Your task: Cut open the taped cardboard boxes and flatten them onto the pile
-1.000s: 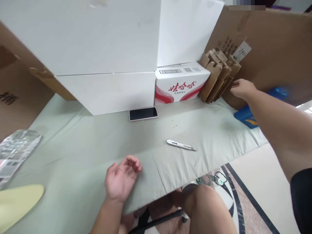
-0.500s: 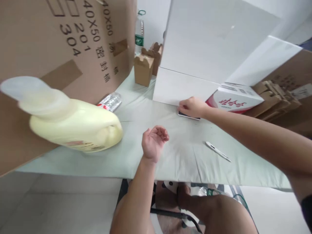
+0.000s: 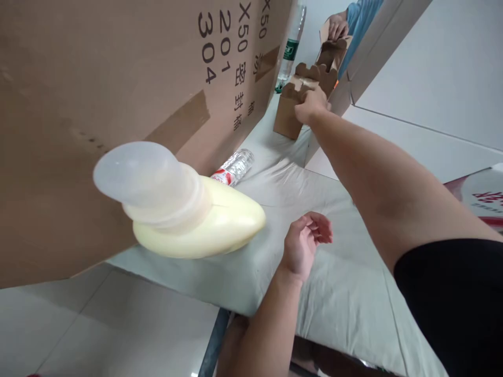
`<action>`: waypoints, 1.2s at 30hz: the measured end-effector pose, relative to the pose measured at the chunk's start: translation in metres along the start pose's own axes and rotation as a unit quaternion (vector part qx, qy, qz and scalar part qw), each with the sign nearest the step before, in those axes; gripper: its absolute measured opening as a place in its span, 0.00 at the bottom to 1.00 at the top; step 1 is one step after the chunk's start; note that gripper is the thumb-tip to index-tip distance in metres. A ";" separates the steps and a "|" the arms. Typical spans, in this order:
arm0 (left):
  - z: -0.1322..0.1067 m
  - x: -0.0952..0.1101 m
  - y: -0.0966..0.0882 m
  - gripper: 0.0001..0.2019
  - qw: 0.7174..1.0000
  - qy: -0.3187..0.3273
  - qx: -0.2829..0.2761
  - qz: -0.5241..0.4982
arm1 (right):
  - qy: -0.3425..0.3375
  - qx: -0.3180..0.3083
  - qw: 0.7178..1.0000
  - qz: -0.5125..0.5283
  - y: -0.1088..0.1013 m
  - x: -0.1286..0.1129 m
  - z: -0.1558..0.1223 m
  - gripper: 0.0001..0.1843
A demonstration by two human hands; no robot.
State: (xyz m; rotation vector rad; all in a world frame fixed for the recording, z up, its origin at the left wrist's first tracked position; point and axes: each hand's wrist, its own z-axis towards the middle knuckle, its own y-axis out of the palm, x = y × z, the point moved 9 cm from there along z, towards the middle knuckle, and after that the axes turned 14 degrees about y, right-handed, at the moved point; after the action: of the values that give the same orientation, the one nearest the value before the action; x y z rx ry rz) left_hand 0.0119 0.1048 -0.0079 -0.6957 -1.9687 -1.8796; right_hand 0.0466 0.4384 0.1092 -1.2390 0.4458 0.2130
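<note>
Brown carton [image 3: 286, 118] upright on cloth [image 3: 346, 267], near bottle [image 3: 290, 52]. Our right hand [image 3: 313, 104] at its upper edge; we can't tell whether fingers clamp it. Our left hand [image 3: 304, 246] near yellow jug [image 3: 208, 225], fingers loosely curled, thumb apart.

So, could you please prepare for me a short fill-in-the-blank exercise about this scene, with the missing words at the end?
1. The right hand is at the nearer small brown cardboard box, while the left hand holds ____.
2. On the large cardboard carton, the number printed beside 304 is ____.
3. The co-worker's sleeve is coloured ____.
4. The tall clear bottle has a mainly ____ label.

Missing words: nothing; 201; blue; green.
</note>
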 end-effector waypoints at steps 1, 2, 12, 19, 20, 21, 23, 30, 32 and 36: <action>0.001 0.000 -0.001 0.20 1.000 0.005 0.002 0.005 | -0.012 -0.009 1.000 -0.009 0.001 -0.001 -0.006 0.13; 0.003 0.001 -0.002 0.19 1.000 0.017 0.004 0.015 | -0.026 -0.021 0.999 -0.021 0.003 -0.002 -0.015 0.13; -0.061 0.064 0.022 0.10 0.852 0.419 0.053 0.309 | -0.175 0.007 0.982 0.064 -0.090 0.040 -0.180 0.16; -0.096 0.093 0.047 0.06 0.675 0.616 0.061 0.402 | -0.166 0.108 0.956 0.218 -0.231 0.164 -0.360 0.09; -0.083 0.087 0.046 0.10 0.697 0.573 0.059 0.427 | -0.185 0.099 0.949 0.234 -0.238 0.175 -0.385 0.09; -0.066 0.076 0.045 0.14 0.742 0.507 0.033 0.436 | -0.194 0.086 0.946 0.247 -0.240 0.186 -0.405 0.10; -0.041 0.049 0.046 0.18 0.808 0.398 -0.016 0.434 | -0.194 0.067 0.938 0.280 -0.235 0.206 -0.435 0.13; -0.020 0.003 0.055 0.18 0.823 0.393 -0.026 0.410 | -0.095 0.073 0.931 0.344 -0.209 0.266 -0.458 0.17; -0.018 -0.014 0.061 0.17 0.816 0.388 -0.048 0.425 | -0.062 0.093 0.927 0.359 -0.210 0.282 -0.458 0.16; -0.021 -0.046 0.080 0.14 0.797 0.375 -0.116 0.459 | 0.053 0.158 0.913 0.371 -0.214 0.319 -0.457 0.16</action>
State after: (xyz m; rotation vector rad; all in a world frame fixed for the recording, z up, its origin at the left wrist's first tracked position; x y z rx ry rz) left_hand 0.0925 0.0791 0.0346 -0.6410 -0.6779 -1.4036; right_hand 0.3199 -0.0871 0.0372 -0.7158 1.0006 0.6933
